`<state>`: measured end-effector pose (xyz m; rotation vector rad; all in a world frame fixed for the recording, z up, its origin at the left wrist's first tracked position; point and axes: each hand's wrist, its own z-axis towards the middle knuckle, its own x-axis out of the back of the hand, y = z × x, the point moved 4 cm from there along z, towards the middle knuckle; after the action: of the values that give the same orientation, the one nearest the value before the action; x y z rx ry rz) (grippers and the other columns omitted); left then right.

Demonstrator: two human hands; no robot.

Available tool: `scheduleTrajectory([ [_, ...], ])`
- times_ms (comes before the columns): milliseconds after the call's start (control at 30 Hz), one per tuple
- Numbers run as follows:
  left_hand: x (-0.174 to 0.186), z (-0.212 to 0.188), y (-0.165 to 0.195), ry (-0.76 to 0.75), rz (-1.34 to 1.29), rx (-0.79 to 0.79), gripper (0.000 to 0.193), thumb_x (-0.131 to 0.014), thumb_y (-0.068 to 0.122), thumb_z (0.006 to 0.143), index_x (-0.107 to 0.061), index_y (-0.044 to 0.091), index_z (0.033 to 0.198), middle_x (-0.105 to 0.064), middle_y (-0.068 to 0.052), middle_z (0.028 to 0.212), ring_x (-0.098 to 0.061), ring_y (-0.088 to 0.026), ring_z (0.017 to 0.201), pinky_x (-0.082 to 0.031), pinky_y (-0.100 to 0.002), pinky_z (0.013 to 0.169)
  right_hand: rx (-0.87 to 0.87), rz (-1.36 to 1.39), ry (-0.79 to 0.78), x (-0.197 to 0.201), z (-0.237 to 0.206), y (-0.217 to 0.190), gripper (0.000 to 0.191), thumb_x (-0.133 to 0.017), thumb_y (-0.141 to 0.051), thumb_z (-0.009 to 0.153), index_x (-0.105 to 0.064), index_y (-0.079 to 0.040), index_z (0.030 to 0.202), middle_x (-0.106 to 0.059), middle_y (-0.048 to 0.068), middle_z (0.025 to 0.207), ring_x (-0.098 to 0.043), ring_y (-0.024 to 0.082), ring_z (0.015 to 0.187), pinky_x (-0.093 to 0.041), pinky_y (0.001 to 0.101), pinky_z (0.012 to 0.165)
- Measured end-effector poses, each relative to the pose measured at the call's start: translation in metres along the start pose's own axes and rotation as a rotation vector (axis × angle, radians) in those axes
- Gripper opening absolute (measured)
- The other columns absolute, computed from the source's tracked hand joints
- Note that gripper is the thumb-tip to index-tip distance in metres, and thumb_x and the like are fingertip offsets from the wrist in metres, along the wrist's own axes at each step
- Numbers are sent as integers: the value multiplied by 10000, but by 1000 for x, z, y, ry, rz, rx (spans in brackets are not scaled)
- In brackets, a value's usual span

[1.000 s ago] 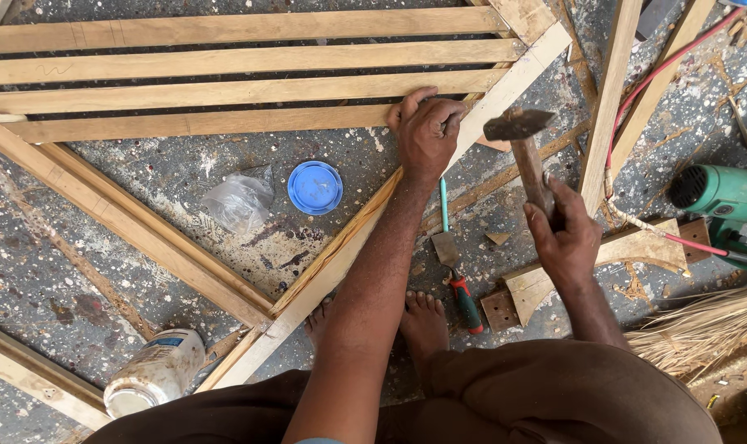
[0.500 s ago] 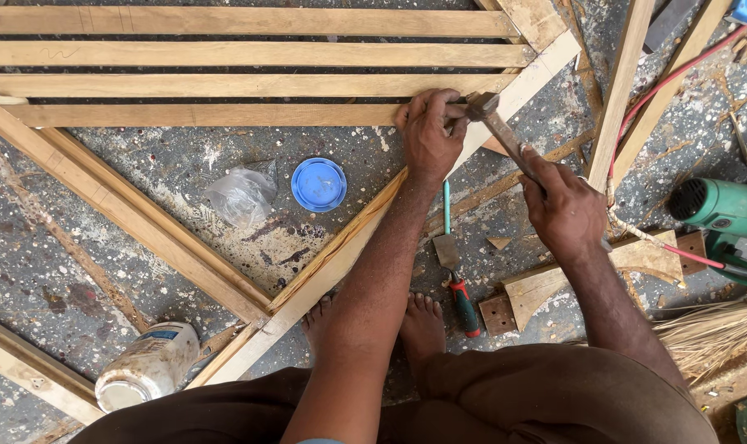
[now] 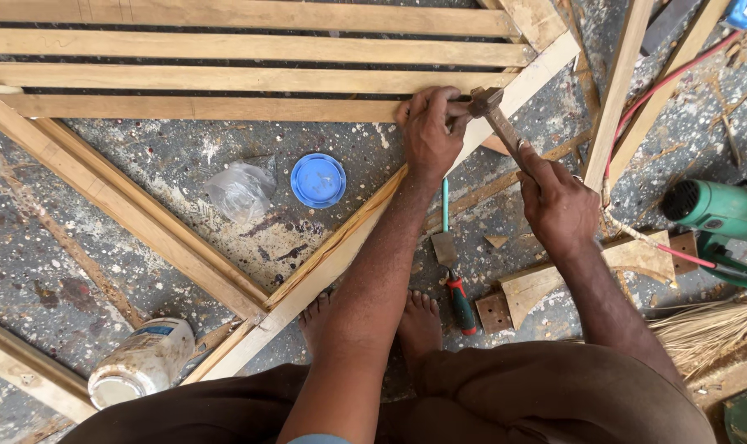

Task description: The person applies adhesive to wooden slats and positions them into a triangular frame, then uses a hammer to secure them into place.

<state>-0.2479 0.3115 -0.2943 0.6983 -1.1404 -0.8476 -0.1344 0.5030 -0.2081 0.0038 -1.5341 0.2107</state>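
The left hand covers the spot where the lowest slat meets the slanted rail, so the joint itself cannot be seen, nor anything pinched under the fingertips. The right hand wraps the lower part of the hammer handle and hides its end. The wooden frame runs off the top and left edges. The green power tool is cut by the right edge, as is the broom. The person's forearm hides part of the rail, and the legs hide the floor at the bottom edge.
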Motion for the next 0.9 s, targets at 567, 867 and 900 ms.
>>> scheduleTrajectory([
  [567, 22, -32, 2, -289, 178, -19, 915, -931, 346, 696, -447, 68, 1422, -458, -140, 1541, -360, -311, 1493, -193, -585, 1259, 117, 163, 365, 41, -10, -6, 235, -745, -167, 1160, -634, -94, 1353, -745, 122, 1018, -735, 164, 809, -617, 296, 634],
  [867, 22, -42, -2, -474, 310, 49, 1250, -938, 396, 664, -135, 85, 1570, -332, -136, 1627, -253, -272, 1534, -113, -564, 1278, 139, 52, 135, 3, 12, -4, 231, -722, -198, 1098, -713, -113, 1313, -795, 131, 1028, -681, 118, 642, -534, 255, 448],
  [900, 23, -43, -2, -458, 294, 49, 1267, -940, 398, 661, -120, 88, 1577, -340, -128, 1623, -256, -267, 1537, -111, -562, 1282, 148, 66, 200, 8, 6, -2, 229, -720, -213, 1123, -695, -109, 1326, -780, 135, 1057, -689, 122, 680, -548, 265, 487],
])
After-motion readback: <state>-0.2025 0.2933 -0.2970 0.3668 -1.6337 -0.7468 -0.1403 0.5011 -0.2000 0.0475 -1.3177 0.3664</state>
